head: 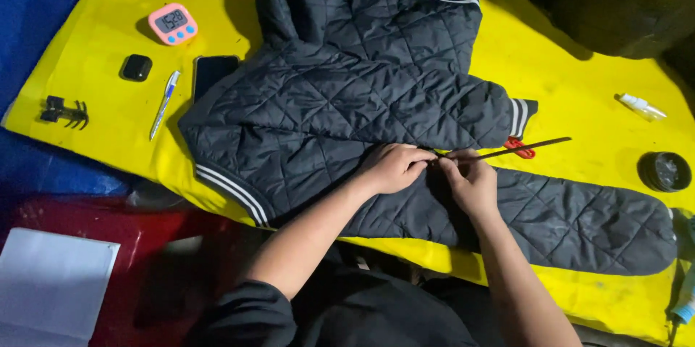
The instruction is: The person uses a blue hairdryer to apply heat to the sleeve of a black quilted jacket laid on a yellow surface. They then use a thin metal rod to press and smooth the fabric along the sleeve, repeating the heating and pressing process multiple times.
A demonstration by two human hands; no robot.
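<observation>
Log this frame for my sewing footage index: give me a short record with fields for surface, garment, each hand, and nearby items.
surface: yellow cloth over the work area
garment: black quilted jacket, spread flat, striped trim
left hand: left hand pinches the jacket fabric near the sleeve
right hand: right hand pinches the same spot, close beside the left
beside hands: thin dark stick and a red-handled tool, partly hidden
left side items: pink timer, small black case, pen, phone
right side items: round black tin, small white bottle

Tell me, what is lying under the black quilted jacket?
The jacket lies on a yellow cloth. A dark phone is partly under its edge, and red scissor handles show below the cuff. Anything else beneath is covered.
</observation>
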